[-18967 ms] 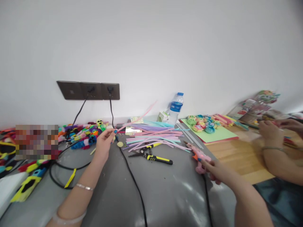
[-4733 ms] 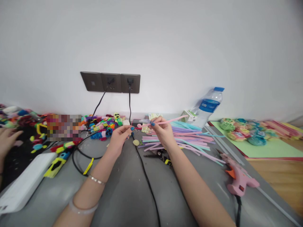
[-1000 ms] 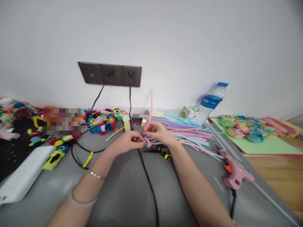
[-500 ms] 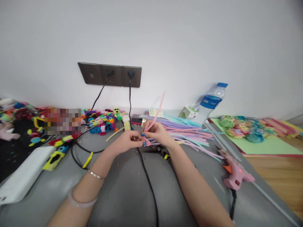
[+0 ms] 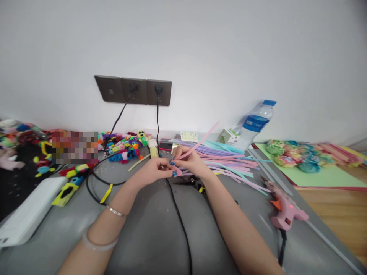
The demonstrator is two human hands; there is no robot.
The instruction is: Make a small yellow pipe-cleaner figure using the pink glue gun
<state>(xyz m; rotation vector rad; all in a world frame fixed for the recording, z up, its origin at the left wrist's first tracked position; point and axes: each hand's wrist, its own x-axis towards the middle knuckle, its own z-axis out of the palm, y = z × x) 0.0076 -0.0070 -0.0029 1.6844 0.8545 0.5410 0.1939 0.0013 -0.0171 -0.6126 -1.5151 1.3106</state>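
Note:
A pink pipe cleaner [image 5: 200, 141] is pinched between my two hands above the grey table. My left hand [image 5: 156, 170] grips its lower part, where a small folded or looped bit shows at the fingertips. My right hand [image 5: 187, 162] pinches the strand beside it, and the long free end slants up to the right. Fingers hide most of the bent part. Behind my right hand lies a bundle of pastel pipe cleaners [image 5: 229, 164] in purple, pink and turquoise. Black-handled pliers or cutters [image 5: 195, 183] rest partly hidden under my right wrist.
A pink hot glue gun [image 5: 286, 214] lies at the right, its light on. Behind the bundle leans a water bottle [image 5: 255, 124]. A black cable [image 5: 179, 217] crosses the table's middle. At left are a white power strip-like box [image 5: 31, 212] and colourful pipe-cleaner figures [image 5: 126, 149].
The free end of the pink pipe cleaner has swung down to the right, from steep to a lower slant. Both hands stay in nearly the same place.

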